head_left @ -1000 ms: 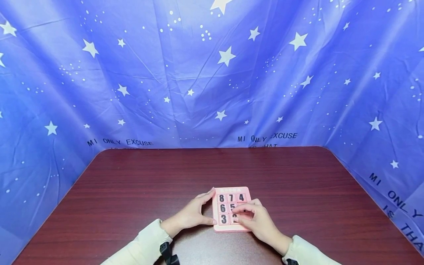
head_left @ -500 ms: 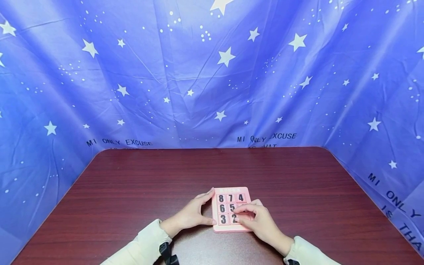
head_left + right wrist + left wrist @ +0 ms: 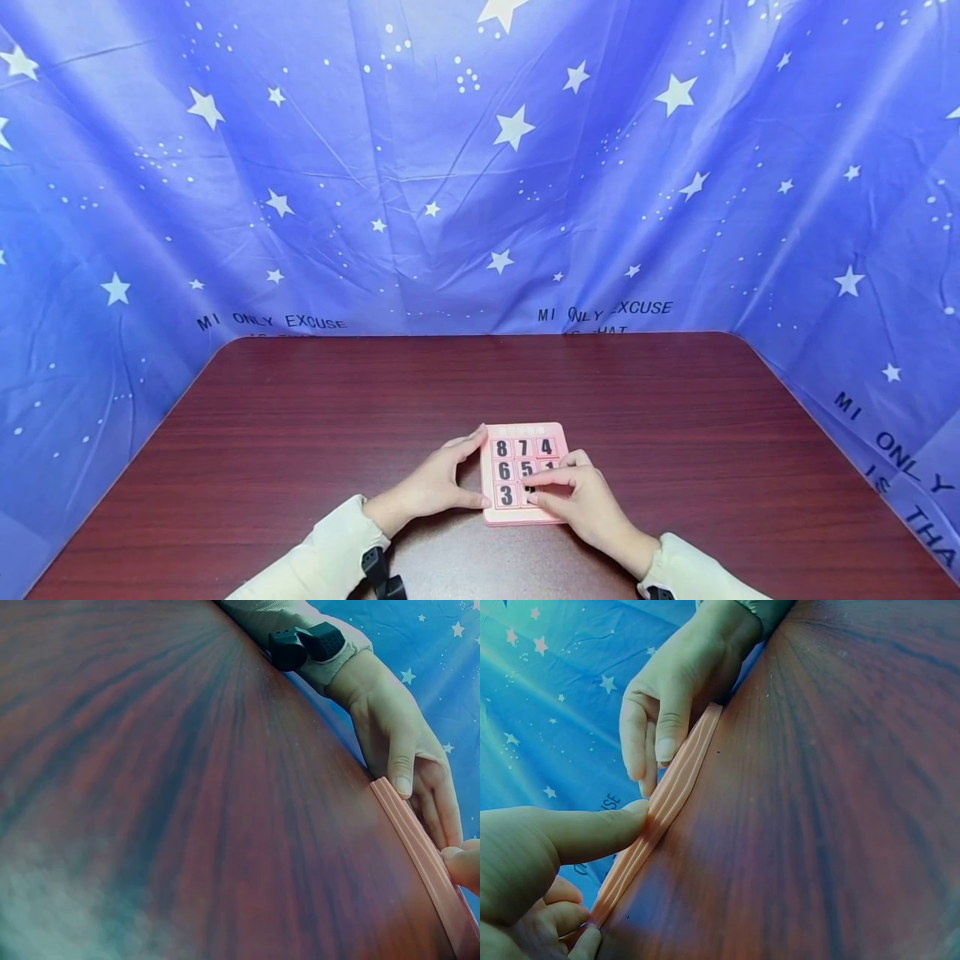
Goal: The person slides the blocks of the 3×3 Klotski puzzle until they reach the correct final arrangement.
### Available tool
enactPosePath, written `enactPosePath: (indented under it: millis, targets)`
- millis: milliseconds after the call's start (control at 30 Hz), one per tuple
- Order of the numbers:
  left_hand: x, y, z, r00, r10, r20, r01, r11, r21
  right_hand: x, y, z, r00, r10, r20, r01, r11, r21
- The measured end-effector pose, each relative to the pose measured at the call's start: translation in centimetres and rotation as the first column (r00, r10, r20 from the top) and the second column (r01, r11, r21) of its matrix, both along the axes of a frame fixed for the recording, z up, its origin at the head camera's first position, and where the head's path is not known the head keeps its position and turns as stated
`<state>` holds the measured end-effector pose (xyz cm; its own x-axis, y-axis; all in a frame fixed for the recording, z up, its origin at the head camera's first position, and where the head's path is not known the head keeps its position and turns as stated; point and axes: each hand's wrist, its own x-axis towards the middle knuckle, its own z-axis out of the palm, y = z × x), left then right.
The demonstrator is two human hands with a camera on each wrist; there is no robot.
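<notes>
A pink sliding number puzzle [image 3: 522,517] lies flat on the table, with black digits on square tiles. The top row reads 8, 7, 4; below come 6, 5 and a partly covered 1. My left hand [image 3: 431,485] grips the puzzle's left side, thumb at the near corner and fingers at the far one. Over the lower right tiles is my right hand [image 3: 592,504], thumb and forefinger close together on the tile beside the 3, whose digit is largely hidden. In the left wrist view, the puzzle's ridged edge [image 3: 676,793] shows between both hands.
The dark red wooden table [image 3: 337,400] stretches out beyond the puzzle to its rounded far corners. A blue curtain [image 3: 427,150] with white stars surrounds it on the visible sides. A black wrist device [image 3: 378,571] sits at the left sleeve.
My right fingertips have shifted slightly left over the puzzle. The 1 now shows partly, while the digit beside the 3 is more covered. The left hand stays in place.
</notes>
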<state>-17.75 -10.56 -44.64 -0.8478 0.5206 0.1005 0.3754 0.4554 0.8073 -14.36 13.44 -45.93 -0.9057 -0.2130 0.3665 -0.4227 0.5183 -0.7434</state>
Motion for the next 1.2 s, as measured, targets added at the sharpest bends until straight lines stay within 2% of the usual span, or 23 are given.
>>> enactPosePath:
  millis: [133,533,800,1033,1200]
  targets:
    - [0.1,0.1,0.1,1.000,0.002,0.003,-0.002,1.000,-0.003,0.1,0.0,0.1,1.000,-0.013,0.011,0.013,1.000,0.004]
    - [-0.1,0.2,0.0,1.000,-0.006,-0.004,0.006,1.000,0.000,0.2,0.8,-0.1,0.999,-0.035,-0.038,0.035,0.999,0.001]
    - [0.0,0.0,0.1,1.000,-0.001,0.010,0.001,1.000,-0.010,0.1,0.9,-0.1,0.998,-0.006,-0.065,0.005,1.000,-0.015]
    - [0.0,0.0,0.0,1.000,0.001,0.015,-0.001,1.000,-0.003,0.1,0.3,-0.1,1.000,0.017,-0.016,-0.018,0.999,-0.043]
    - [0.1,0.0,0.0,1.000,0.001,0.018,-0.001,1.000,-0.001,0.3,-0.2,-0.1,1.000,0.007,0.018,-0.007,1.000,-0.027]
